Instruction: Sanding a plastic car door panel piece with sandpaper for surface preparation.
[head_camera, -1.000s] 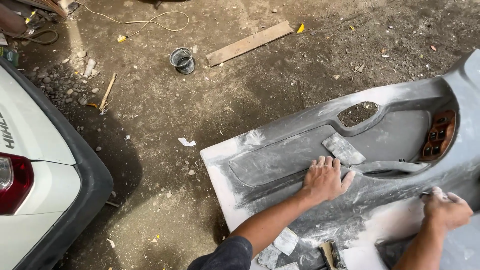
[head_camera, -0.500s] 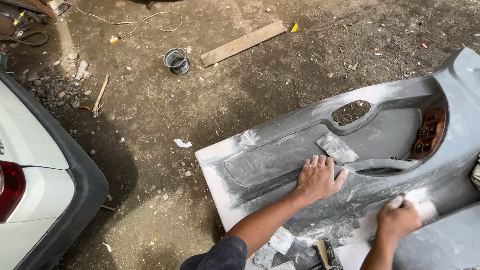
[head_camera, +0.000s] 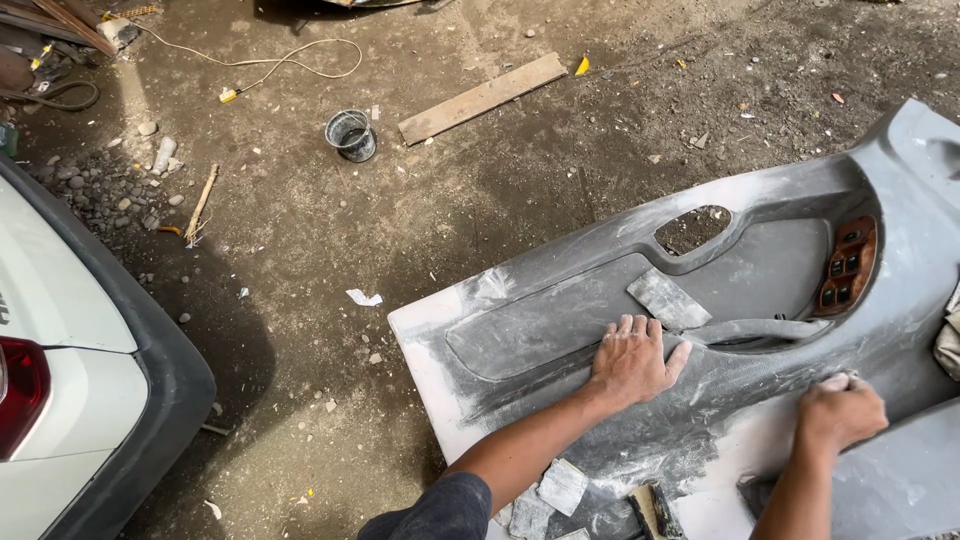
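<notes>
The left hand (head_camera: 632, 358) lies open and flat, palm down, fingers together and pointing away from the person, thumb spread to the right. It presses on the grey, dust-covered plastic car door panel (head_camera: 560, 320), just below the raised edge of the long recessed field and just left of the moulded pull handle (head_camera: 765, 330). It holds nothing.

The right hand (head_camera: 840, 412) is curled into a loose fist, knuckles up, pressed against the lower part of the same panel where the surface is whitish with filler or sanding dust. Something seems clamped under its fingers, but what it is cannot be told.

Just beyond the left hand's fingertips lies a small grey rectangular piece of sandpaper (head_camera: 668, 299), loose on the panel. Further up is an oval cut-out (head_camera: 692, 229) through which the ground shows, and to the right a brown wood-look switch insert (head_camera: 846, 265) sits in the panel's hollow. Several more grey sandpaper scraps (head_camera: 560, 486) lie by the left forearm at the panel's near edge.

The panel rests on a dirt floor (head_camera: 330, 250). Well apart from it stand a small metal tin (head_camera: 351, 134) and a flat wooden plank (head_camera: 482, 97); a white car's rear corner (head_camera: 70, 370) with a red tail lamp fills the left edge.
</notes>
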